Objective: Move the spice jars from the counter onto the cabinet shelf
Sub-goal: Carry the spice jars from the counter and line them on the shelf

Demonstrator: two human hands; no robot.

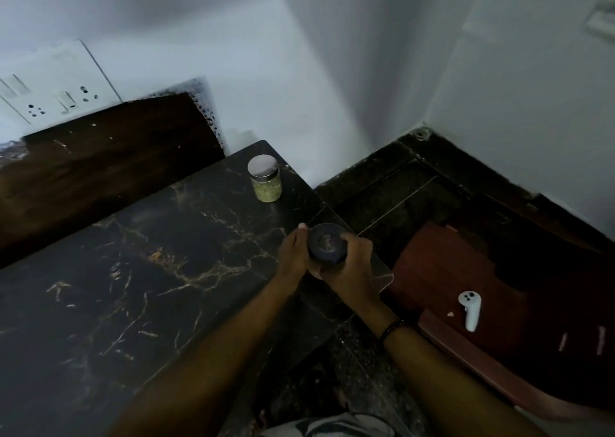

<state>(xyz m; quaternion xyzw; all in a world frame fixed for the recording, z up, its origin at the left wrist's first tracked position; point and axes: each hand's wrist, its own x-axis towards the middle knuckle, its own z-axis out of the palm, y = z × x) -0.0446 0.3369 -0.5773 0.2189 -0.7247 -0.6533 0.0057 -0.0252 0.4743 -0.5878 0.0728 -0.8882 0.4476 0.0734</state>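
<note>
On the dark marble counter (139,270), both hands clasp a dark-lidded jar (326,243).

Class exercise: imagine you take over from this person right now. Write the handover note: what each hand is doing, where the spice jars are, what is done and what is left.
Left hand: closed on the left side of the dark round-lidded jar, near the right edge of the black marble counter.
Right hand: closed on the same jar's right side.
Glass jar with silver lid and greenish spice: upright at the counter's far corner, untouched.
Done: nothing visibly shelved; the cabinet shelf is not in view.
Left: carry the held jar to the shelf, then fetch the silver-lidded one.
Also there: a white handheld controller on the reddish mat on the floor.
</note>
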